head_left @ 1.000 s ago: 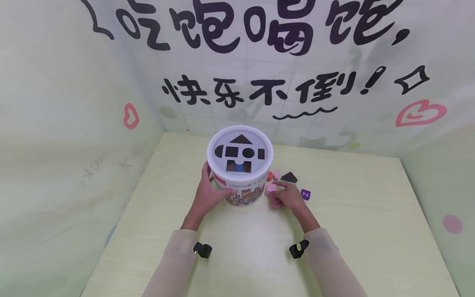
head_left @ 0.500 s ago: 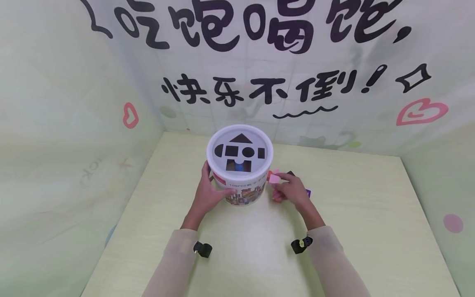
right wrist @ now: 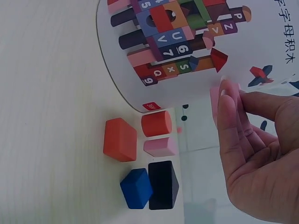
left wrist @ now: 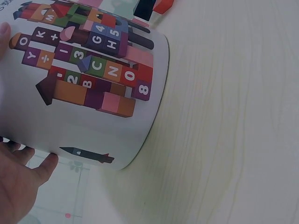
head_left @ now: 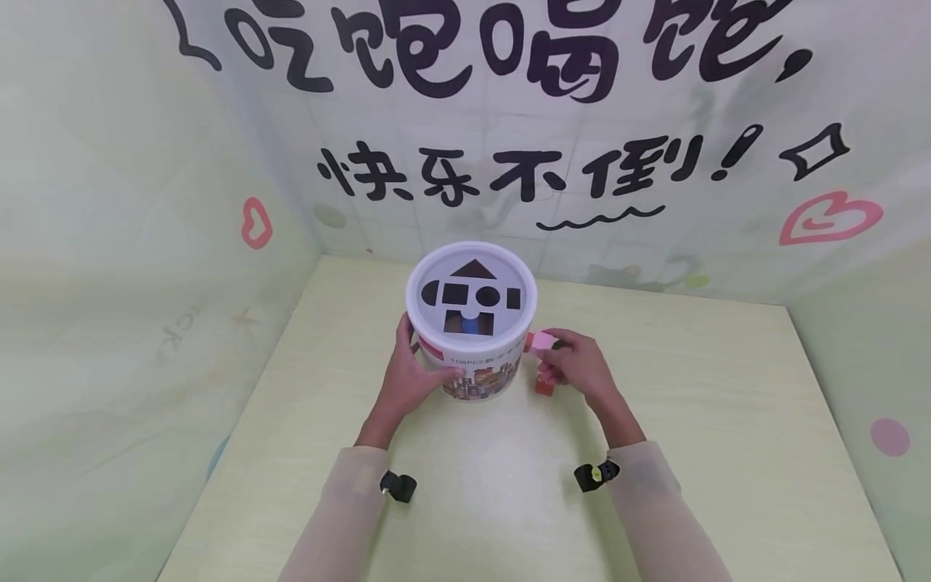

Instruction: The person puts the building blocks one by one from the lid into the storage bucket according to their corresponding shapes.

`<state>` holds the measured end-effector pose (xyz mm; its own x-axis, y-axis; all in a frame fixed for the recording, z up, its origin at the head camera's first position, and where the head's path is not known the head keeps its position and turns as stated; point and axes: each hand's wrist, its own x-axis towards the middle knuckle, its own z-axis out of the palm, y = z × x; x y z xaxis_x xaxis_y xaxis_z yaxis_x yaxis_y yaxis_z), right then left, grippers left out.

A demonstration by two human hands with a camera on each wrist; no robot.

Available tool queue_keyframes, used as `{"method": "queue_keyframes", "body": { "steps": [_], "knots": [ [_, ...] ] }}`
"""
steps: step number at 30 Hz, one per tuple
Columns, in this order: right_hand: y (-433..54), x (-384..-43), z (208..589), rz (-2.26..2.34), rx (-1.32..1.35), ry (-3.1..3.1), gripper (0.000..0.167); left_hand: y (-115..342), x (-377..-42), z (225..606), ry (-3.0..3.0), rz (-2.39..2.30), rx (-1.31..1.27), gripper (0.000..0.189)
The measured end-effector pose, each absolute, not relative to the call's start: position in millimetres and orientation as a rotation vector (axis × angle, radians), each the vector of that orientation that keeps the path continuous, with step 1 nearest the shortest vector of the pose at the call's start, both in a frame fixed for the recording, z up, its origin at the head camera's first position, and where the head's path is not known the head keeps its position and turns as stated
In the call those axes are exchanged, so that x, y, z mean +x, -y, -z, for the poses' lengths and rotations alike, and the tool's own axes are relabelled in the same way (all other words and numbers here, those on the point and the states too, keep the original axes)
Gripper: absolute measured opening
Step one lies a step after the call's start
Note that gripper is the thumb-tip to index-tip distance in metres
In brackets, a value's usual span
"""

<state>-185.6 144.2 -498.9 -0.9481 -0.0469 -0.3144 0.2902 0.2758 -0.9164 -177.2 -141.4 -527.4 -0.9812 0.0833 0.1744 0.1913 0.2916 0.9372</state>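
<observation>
Pale tabletop (head_left: 749, 428) bears a lidded tub (head_left: 476, 372). Left hand (head_left: 407, 378) curls round and grips the tub's left side. Right hand (head_left: 585, 365) pinches a pink block (head_left: 541, 342) between thumb and fingers, just right of the tub.

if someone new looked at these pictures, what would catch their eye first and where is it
Probably the white bucket in the middle of the head view, its lid cut with dark shapes and the left hand gripping its left side. The big black characters across the wall behind it would compete. Then the pink block, pinched in the right hand at the bucket's right.
</observation>
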Motion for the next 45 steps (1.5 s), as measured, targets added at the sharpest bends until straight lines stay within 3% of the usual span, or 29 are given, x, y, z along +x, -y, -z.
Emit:
{"method": "queue_keyframes", "body": {
  "steps": [10, 22, 45],
  "knots": [
    [-147, -187, 480, 1.739, 0.235, -2.295, 0.040, 143, -177, 528, 2.465, 1.807, -0.246, 0.125],
    [-150, -190, 458, 1.720, 0.263, -2.350, 0.047, 136, -163, 492, 2.503, 1.810, -0.250, 0.118],
    [-148, -184, 426, 1.787, 0.195, -2.370, 0.055, 141, -179, 526, 2.516, 1.788, -0.222, 0.125]
  ]
}}
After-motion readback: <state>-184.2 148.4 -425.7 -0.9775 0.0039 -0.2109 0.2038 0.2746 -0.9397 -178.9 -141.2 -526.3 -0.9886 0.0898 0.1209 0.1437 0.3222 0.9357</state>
